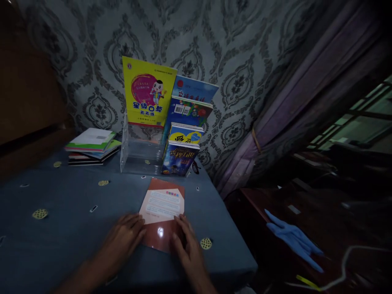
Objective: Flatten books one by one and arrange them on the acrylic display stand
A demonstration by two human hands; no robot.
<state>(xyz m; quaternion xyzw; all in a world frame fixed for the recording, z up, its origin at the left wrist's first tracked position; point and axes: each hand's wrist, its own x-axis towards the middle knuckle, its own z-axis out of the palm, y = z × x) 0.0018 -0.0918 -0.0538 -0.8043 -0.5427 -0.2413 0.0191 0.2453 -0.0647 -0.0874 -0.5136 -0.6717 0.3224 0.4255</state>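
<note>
A reddish-brown book point(160, 207) with a pale text panel lies on the blue-grey tablecloth, between my hands. My left hand point(129, 231) holds its left edge, fingers bent and thumb near the lower corner. Along the right edge, my right hand point(187, 240) grips it, with the thumb over the lower part of the cover. Behind the book stands a clear acrylic rack point(141, 158). A yellow workbook point(149, 93) with a cartoon figure leans in its upper left part. Several books fill its right side, a dark blue one point(180, 158) in front.
A stack of books point(92, 143) lies left of the rack. Glasses point(196, 167) sit partly hidden behind the rack's right side. Beyond the tablecloth's point(76, 237) right edge, blue gloves point(292, 237) and a white cable point(344, 261) lie on a dark red surface. A purple curtain point(260, 134) hangs at right.
</note>
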